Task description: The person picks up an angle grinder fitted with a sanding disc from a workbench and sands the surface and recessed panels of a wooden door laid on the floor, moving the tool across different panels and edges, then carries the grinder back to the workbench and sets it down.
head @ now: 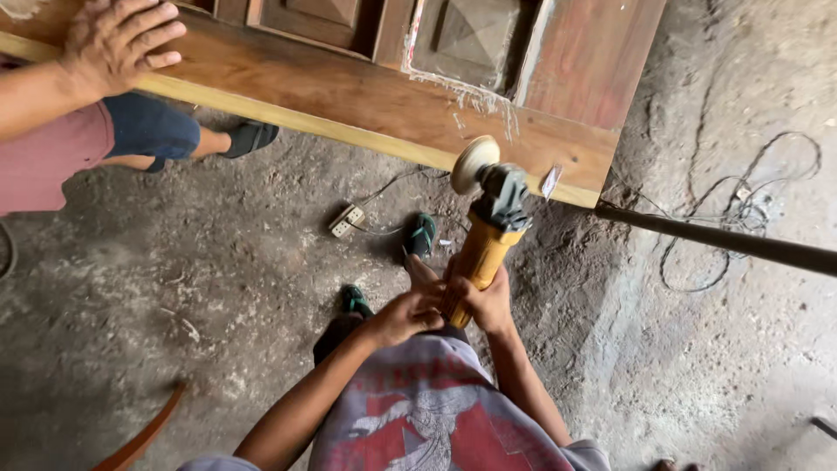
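I hold a yellow angle grinder (485, 244) with both hands, its round pale sanding disc (473, 163) raised close to the lower edge of a wooden panelled door (366, 92) that lies across the top of the view. My left hand (406, 316) wraps the rear of the yellow body from the left. My right hand (488, 301) grips it from the right. Another person's hand (113, 39) rests flat on the door at the top left, and that person's leg and sandalled foot (248, 137) stand beneath it.
The floor is rough grey concrete. A white power strip (346, 221) with a cable lies under the door. My green sandals (420, 235) show below. A dark metal pipe (724, 238) juts in from the right, with tangled wire (741, 205) beyond it. A curved wood strip (144, 432) lies lower left.
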